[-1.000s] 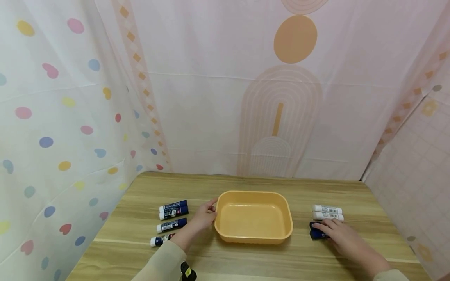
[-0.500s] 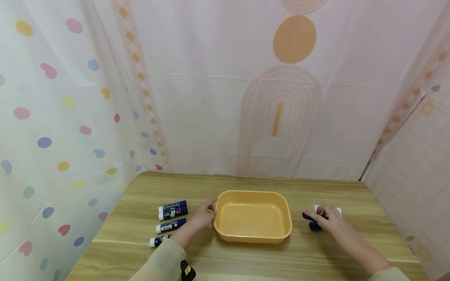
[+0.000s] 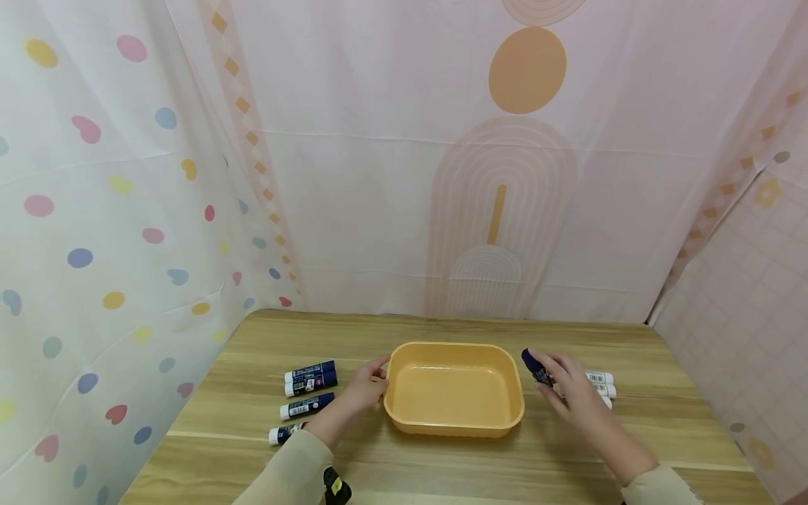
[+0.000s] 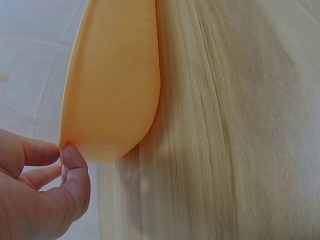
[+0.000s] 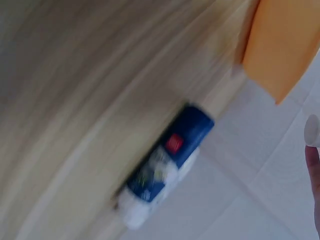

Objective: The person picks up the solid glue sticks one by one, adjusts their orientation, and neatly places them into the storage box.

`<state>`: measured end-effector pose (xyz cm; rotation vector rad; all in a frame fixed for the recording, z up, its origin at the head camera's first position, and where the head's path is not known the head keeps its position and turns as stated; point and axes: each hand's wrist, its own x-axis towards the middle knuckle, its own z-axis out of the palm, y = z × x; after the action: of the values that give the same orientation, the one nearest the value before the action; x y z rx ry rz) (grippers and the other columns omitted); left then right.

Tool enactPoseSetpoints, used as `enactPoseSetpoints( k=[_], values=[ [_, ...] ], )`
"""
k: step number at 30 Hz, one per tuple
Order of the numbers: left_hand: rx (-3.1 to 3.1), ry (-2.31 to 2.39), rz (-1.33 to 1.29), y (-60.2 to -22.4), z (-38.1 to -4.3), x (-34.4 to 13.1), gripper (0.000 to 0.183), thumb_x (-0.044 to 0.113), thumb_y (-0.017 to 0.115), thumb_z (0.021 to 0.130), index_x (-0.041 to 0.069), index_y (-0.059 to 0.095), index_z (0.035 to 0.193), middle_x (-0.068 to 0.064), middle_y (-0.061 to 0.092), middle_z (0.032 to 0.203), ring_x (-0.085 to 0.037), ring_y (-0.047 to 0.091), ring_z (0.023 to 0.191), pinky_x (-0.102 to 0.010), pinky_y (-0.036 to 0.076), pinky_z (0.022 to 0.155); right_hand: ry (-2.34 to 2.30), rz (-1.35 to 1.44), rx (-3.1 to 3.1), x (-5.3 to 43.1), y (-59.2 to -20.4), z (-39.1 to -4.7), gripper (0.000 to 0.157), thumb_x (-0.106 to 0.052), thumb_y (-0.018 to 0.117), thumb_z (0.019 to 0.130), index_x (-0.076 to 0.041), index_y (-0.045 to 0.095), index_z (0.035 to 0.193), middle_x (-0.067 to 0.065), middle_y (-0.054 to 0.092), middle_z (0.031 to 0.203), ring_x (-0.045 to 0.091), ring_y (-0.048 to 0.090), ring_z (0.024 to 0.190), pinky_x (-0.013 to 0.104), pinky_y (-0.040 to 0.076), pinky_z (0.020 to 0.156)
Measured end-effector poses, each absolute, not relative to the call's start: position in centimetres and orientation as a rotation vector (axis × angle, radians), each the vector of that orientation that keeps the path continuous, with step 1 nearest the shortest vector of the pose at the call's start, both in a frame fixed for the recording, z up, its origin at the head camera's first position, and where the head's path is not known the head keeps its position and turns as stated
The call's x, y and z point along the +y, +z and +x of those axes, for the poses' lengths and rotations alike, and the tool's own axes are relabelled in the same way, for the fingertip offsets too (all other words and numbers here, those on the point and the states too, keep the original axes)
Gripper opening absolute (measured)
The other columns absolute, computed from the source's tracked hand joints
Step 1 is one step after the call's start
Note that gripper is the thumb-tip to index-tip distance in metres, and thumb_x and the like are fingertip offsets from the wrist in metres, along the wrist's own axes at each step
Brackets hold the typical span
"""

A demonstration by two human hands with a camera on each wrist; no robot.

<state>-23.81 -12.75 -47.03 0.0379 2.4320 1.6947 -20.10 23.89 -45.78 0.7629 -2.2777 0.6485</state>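
Note:
A yellow-orange plastic basin (image 3: 454, 429) stands mid-table. My left hand (image 3: 365, 389) pinches its left rim between thumb and fingers, as the left wrist view shows up close. My right hand (image 3: 577, 393) holds a navy glue stick (image 3: 536, 366) in the air, just right of the basin. In the right wrist view only the white end (image 5: 312, 131) of that stick shows, at the edge. Behind the hand lie two white glue sticks (image 3: 600, 377). Another navy glue stick (image 5: 172, 155) with a white end lies against them, blurred in the right wrist view and mostly hidden in the head view.
Several navy glue sticks (image 3: 307, 405) with white caps lie left of the basin; the left forearm partly covers the nearest one. A black and yellow object (image 3: 337, 485) is by the left sleeve. Patterned curtains (image 3: 366, 210) hang behind the wooden table (image 3: 435, 466) and at its sides.
My right hand has lifted one navy glue stick from the right group and carried it left and up towards the basin, tilting it. The left hand has stayed at the rim.

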Motion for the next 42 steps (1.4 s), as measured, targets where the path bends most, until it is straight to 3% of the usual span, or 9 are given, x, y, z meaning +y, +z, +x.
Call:
enactPoseSetpoints(
  k=[3, 10, 14, 20, 25, 30, 42],
  values=[
    [2.433, 1.694, 0.036, -47.1, -23.8, -12.8, 0.052, -0.011, 0.048, 0.087, -0.005, 0.041, 0.138, -0.010, 0.045, 0.092, -0.015, 0.047, 0.070, -0.024, 0.044, 0.056, 0.891, 0.595, -2.379, 22.9, -45.9, -20.1, 0.068, 0.003, 0.073, 0.077, -0.013, 0.047, 0.138, 0.010, 0.054, 0.105, 0.012, 0.054, 0.083, 0.022, 0.055, 0.065],
    [2.421, 1.709, 0.028, -46.9, -23.8, -12.7, 0.052, -0.011, 0.048, 0.088, -0.005, 0.041, 0.138, -0.010, 0.045, 0.092, -0.016, 0.048, 0.072, -0.023, 0.043, 0.056, 1.535, 0.112, -2.513, 21.3, -45.3, -20.5, 0.065, -0.010, 0.067, 0.087, -0.011, 0.035, 0.144, 0.021, 0.055, 0.110, 0.012, 0.056, 0.082, 0.021, 0.053, 0.062],
    [2.405, 1.729, 0.034, -46.9, -23.8, -12.7, 0.052, -0.012, 0.047, 0.087, -0.006, 0.041, 0.138, -0.011, 0.045, 0.092, -0.016, 0.047, 0.072, -0.023, 0.043, 0.057, 1.709, -0.011, -2.508, 20.4, -44.9, -20.7, 0.068, -0.012, 0.067, 0.088, -0.009, 0.031, 0.145, 0.023, 0.053, 0.113, 0.013, 0.057, 0.080, 0.024, 0.054, 0.064],
    [2.393, 1.735, 0.028, -47.0, -23.7, -13.0, 0.053, -0.013, 0.047, 0.087, -0.006, 0.040, 0.139, -0.010, 0.044, 0.092, -0.016, 0.046, 0.070, -0.024, 0.042, 0.057, 1.800, 0.019, -2.435, 17.7, -44.9, -21.4, 0.067, -0.007, 0.068, 0.086, -0.016, 0.035, 0.142, 0.018, 0.048, 0.110, 0.014, 0.055, 0.080, 0.026, 0.055, 0.062],
    [2.379, 1.759, 0.023, -46.9, -23.7, -13.2, 0.053, -0.013, 0.047, 0.087, -0.007, 0.039, 0.139, -0.011, 0.044, 0.092, -0.017, 0.046, 0.071, -0.025, 0.043, 0.058, 1.682, 0.128, -2.364, 14.4, -45.2, -21.6, 0.064, -0.006, 0.072, 0.082, -0.016, 0.041, 0.136, 0.016, 0.055, 0.106, 0.016, 0.054, 0.080, 0.022, 0.049, 0.058],
    [2.373, 1.770, 0.021, -46.9, -23.6, -13.2, 0.053, -0.013, 0.047, 0.087, -0.008, 0.038, 0.139, -0.014, 0.045, 0.094, -0.019, 0.049, 0.074, -0.025, 0.044, 0.059, 1.573, 0.306, -2.255, 11.2, -46.1, -21.8, 0.062, -0.003, 0.075, 0.079, -0.017, 0.046, 0.132, 0.015, 0.056, 0.105, 0.020, 0.055, 0.083, 0.019, 0.052, 0.059],
    [2.378, 1.744, 0.016, -46.9, -23.7, -13.3, 0.054, -0.013, 0.047, 0.087, -0.006, 0.039, 0.139, -0.013, 0.046, 0.094, -0.018, 0.050, 0.075, -0.026, 0.048, 0.059, 1.669, 0.405, -2.338, 5.9, -47.0, -22.4, 0.061, -0.006, 0.074, 0.080, -0.021, 0.046, 0.132, 0.012, 0.056, 0.105, 0.018, 0.054, 0.081, 0.019, 0.051, 0.056]
  ],
)
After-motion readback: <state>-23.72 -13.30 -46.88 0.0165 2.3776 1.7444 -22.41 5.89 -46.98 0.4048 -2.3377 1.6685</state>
